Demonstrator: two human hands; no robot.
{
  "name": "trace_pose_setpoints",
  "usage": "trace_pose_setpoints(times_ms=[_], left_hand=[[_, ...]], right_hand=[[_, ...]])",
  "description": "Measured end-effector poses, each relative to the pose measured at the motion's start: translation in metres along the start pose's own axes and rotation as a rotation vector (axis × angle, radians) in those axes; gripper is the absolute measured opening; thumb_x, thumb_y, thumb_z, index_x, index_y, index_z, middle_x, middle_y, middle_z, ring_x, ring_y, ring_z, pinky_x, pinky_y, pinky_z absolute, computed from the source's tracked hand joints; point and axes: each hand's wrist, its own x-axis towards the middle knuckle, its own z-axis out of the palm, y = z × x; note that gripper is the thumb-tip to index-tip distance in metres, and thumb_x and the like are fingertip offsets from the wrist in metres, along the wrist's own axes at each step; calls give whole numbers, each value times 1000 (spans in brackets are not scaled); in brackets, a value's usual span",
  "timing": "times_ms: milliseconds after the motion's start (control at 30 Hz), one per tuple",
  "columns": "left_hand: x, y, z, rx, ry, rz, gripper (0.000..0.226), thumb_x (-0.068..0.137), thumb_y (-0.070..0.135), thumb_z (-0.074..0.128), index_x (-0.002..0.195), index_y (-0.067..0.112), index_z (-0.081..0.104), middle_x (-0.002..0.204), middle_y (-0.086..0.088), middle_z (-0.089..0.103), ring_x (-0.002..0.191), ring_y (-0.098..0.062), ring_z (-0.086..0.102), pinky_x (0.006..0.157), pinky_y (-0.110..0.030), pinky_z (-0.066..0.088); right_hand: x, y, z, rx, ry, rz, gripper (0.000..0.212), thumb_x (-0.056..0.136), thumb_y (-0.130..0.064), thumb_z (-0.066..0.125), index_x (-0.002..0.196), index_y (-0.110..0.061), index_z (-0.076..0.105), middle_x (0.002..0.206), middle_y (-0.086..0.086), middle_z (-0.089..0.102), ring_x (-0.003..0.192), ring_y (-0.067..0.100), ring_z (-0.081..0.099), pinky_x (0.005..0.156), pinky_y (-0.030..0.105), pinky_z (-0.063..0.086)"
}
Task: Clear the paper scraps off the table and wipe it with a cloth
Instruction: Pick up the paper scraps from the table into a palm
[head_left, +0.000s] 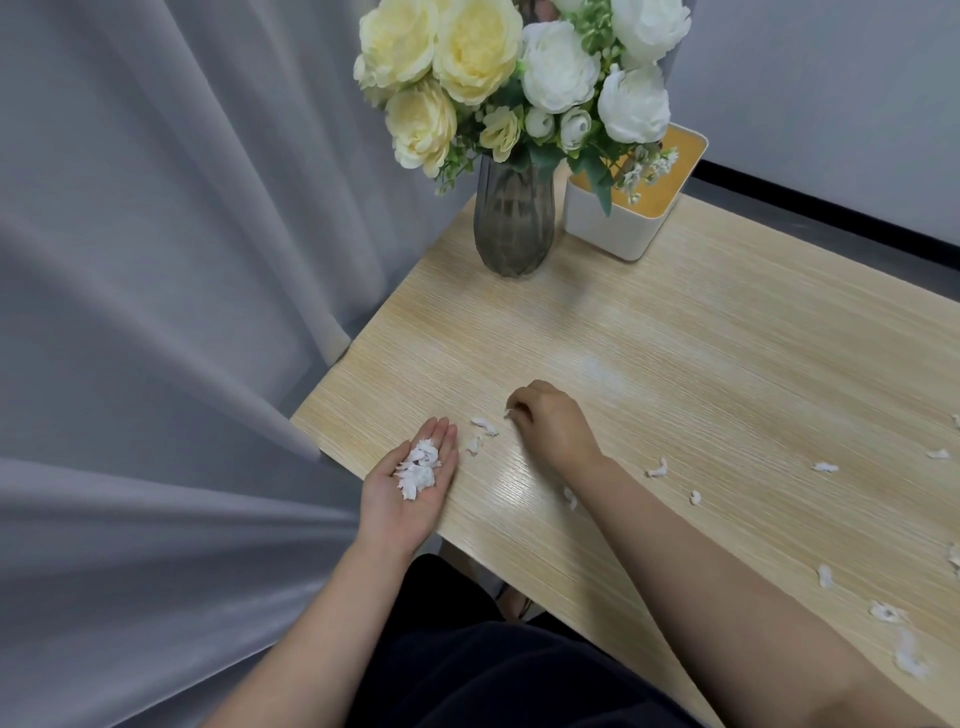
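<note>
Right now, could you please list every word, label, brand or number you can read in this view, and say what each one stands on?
None: no readable text shows anywhere.
The glass vase, the white box behind it and the wooden table show no print.
The paper scraps in the left hand are blank white.

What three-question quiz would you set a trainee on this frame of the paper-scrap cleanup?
1. True or false: the left hand lies palm up with a pile of scraps on it.
2. What is the right hand doing? A) wiping with a cloth B) pinching at the table near loose scraps C) lifting the vase
3. Fill in: no ____ for wiping is in view.

Key: 1 true; 2 B; 3 cloth.
</note>
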Motion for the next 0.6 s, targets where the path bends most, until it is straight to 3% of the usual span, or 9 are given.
trace_pose_setpoints(times_ms=[100, 167, 233, 300, 400, 467, 533, 600], left_hand=[[-2, -2, 4, 5, 25, -14, 70, 35, -8, 86, 103, -10, 68, 118, -21, 64, 104, -35, 64, 94, -48, 46], [-4, -6, 8, 9, 57, -32, 44, 68, 1, 68, 111, -9, 63, 118, -21, 63, 108, -34, 62, 102, -44, 44], [-4, -9, 11, -13, 93, -21, 32, 86, 9, 43, 102, -9, 64, 103, -20, 68, 92, -29, 67, 87, -38, 54], [-1, -11, 13, -12, 113, -35, 36, 92, 11, 35, 90, -7, 66, 83, -17, 68, 72, -23, 69, 67, -29, 59], [-3, -13, 17, 31, 104, -60, 36, 96, 11, 31, 112, -3, 60, 108, -16, 67, 95, -24, 66, 88, -33, 53], [-2, -15, 17, 41, 90, -79, 39, 98, 14, 28, 120, -2, 57, 124, -17, 60, 109, -28, 60, 93, -38, 45], [0, -17, 17, 24, 85, -86, 40, 98, 16, 28, 119, -2, 58, 127, -16, 58, 109, -29, 61, 95, -38, 42], [1, -16, 17, -7, 89, -86, 40, 99, 15, 29, 113, -4, 62, 120, -16, 63, 99, -29, 67, 94, -36, 44]], right_hand=[[-8, -24, -9, 166, 86, -20, 14, 91, -13, 56, 100, -12, 67, 96, 1, 64, 84, 10, 57, 76, 20, 43], [-18, -46, -15, 272, 70, -106, 11, 88, -12, 60, 97, -11, 66, 93, 1, 65, 81, 9, 58, 78, 25, 48], [-29, -66, -18, 333, -11, -183, 9, 87, -10, 61, 94, -12, 67, 91, 0, 65, 83, 9, 58, 78, 24, 48], [-41, -82, -18, 354, -94, -227, 12, 86, -9, 60, 95, -10, 68, 94, 2, 66, 85, 12, 59, 79, 25, 47], [-50, -98, -11, 255, -149, -279, 16, 88, -13, 58, 99, -9, 69, 104, 8, 66, 95, 19, 59, 84, 31, 44], [-51, -101, -5, 136, -215, -299, 22, 92, -15, 56, 107, -6, 68, 120, 15, 61, 116, 27, 53, 98, 34, 34], [-50, -96, 0, 92, -245, -365, 26, 92, -15, 53, 111, -4, 66, 124, 19, 58, 121, 32, 48, 103, 36, 30], [-49, -90, -1, 137, -210, -371, 27, 88, -21, 52, 104, -9, 70, 113, 12, 64, 110, 29, 53, 96, 38, 39]])
